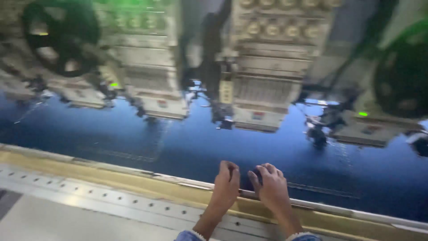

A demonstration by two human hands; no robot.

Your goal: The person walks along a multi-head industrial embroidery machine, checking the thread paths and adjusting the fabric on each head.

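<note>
Hands first: your left hand (pixel 226 182) and your right hand (pixel 270 186) sit side by side at the near edge of the dark blue fabric (pixel 187 143), close together but not touching each other. Your left hand has its fingers curled down, knuckles up, pressing on the cloth just past the metal frame rail (pixel 111 167). Your right hand has its fingers bent too, fingertips (pixel 255 176) dug into the fabric right beside the left hand. Whether either hand actually pinches a fold of cloth or only presses on it, you cannot tell from this view; the picture is blurred.

The fabric lies stretched flat across the bench, running from the rail away to the row of embroidery heads (pixel 263 67). Those cream-coloured heads hang over the far part of the cloth, well apart from your hands, with small green lights (pixel 363 114) glowing on some of them. A dark round wheel (pixel 60 38) shows at the upper left.

Nearer to you, a yellowish strip (pixel 67 172) follows the rail, then a grey plate with rows of small holes (pixel 89 196). Blue sleeve cuffs (pixel 189 235) show at your wrists.
</note>
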